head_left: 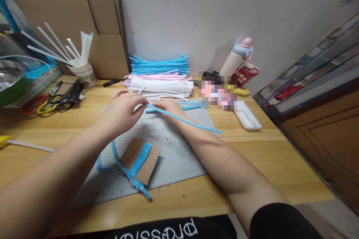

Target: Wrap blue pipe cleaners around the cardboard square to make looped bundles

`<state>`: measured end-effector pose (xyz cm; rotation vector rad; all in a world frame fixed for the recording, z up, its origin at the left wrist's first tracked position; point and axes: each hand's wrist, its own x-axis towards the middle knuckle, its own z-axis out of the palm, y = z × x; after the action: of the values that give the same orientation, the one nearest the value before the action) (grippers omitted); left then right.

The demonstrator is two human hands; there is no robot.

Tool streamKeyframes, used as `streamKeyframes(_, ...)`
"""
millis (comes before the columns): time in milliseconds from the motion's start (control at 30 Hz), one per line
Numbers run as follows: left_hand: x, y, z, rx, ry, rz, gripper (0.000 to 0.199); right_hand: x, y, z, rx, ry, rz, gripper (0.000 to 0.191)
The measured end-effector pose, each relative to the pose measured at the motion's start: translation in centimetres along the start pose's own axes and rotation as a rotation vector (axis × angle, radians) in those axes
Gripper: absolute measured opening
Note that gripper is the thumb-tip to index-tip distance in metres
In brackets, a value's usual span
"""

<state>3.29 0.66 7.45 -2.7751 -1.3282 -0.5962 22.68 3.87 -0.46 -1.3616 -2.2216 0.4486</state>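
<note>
My left hand (127, 106) pinches one end of a long blue pipe cleaner (182, 119), whose free length slants to the right across my right forearm. Close beside it is my right hand (168, 107), its fingers bent together toward the left fingertips; what they hold, if anything, is hidden. More blue pipe cleaners (193, 106) lie under and beyond the right hand. Nearer to me, a small cardboard piece (131, 154) wrapped in blue strands rests on the grey cutting mat (176, 157). A twisted blue stem (137, 183) sticks out from its lower edge, and a bent blue length lies to its left.
Bundles of blue (159, 64) and white pipe cleaners (161, 86) lie along the wall. Scissors (53, 102) and a cup of white sticks (82, 71) stand left. A bottle (232, 61) and a white phone-like object (247, 115) are right. A glue-gun-like black tool lies by the scissors.
</note>
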Motion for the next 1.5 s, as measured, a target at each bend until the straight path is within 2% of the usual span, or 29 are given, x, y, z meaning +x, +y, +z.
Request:
streamKeyframes(167,0.1,0.1,0.0,-0.011,0.005,0.010,0.023,-1.2,-1.2,-1.5,-0.416,0.263,-0.170,0.037)
streamKeyframes(300,0.0,0.1,0.1,-0.031,0.003,0.014,0.023,-1.9,-2.1,-2.7,-0.551,0.241,-0.218,0.034)
streamKeyframes(400,-0.1,0.0,0.3,-0.023,-0.009,0.012,0.022,-2.4,-2.5,-2.9,-0.409,0.177,-0.098,0.028)
streamKeyframes(500,-0.1,0.0,0.4,-0.003,-0.014,0.003,0.025,-3.4,-2.8,-2.9,-0.006,0.140,0.148,0.023)
streamKeyframes(567,0.0,0.0,0.3,-0.003,-0.010,-0.003,0.027,-4.4,-3.1,-3.2,0.275,0.144,0.253,0.021)
streamKeyframes(633,0.1,0.0,0.1,-0.007,0.003,-0.005,0.027,-5.8,-3.5,-4.0,0.460,0.184,0.269,0.020)
streamKeyframes(767,0.5,-0.1,-0.2,-0.001,0.028,-0.008,0.026,-9.0,-4.1,-6.6,0.698,0.321,0.237,0.034)
streamKeyframes(833,0.7,0.0,-0.3,0.005,0.024,0.001,0.026,-10.2,-4.2,-7.9,0.820,0.403,0.264,0.031)
streamKeyframes(900,0.9,0.8,-0.4,0.003,0.039,0.000,0.024,-11.1,-4.3,-8.6,0.864,0.483,0.292,0.027)
streamKeyframes(967,0.9,2.4,-0.6,-0.032,0.097,-0.006,0.028,-11.6,-4.7,-8.8,0.832,0.528,0.310,0.025)
streamKeyframes(1033,0.8,4.9,-0.9,-0.127,0.153,0.034,0.038,-11.8,-5.3,-8.4,0.775,0.518,0.310,0.021)
streamKeyframes(1100,0.7,7.8,-1.1,-0.247,0.183,0.107,0.038,-11.8,-6.0,-7.8,0.736,0.495,0.267,0.018)
streamKeyframes(1167,0.7,10.2,-1.1,-0.292,0.250,0.165,0.029,-11.9,-6.5,-7.1,0.684,0.467,0.214,0.014)
streamKeyframes(1233,0.7,11.6,-0.9,-0.298,0.288,0.216,0.017,-12.1,-6.7,-6.6,0.596,0.448,0.188,0.013)
streamKeyframes(1367,0.5,11.4,-0.6,-0.371,0.409,0.256,0.014,-12.5,-6.3,-6.6,0.471,0.445,0.104,0.014)
streamKeyframes(1433,0.2,10.7,-0.6,-0.419,0.460,0.264,0.015,-12.7,-6.1,-6.8,0.527,0.460,0.096,0.017)
streamKeyframes(1500,-0.1,10.2,-0.4,-0.505,0.453,0.247,0.018,-13.0,-6.3,-7.0,0.651,0.481,0.140,0.020)
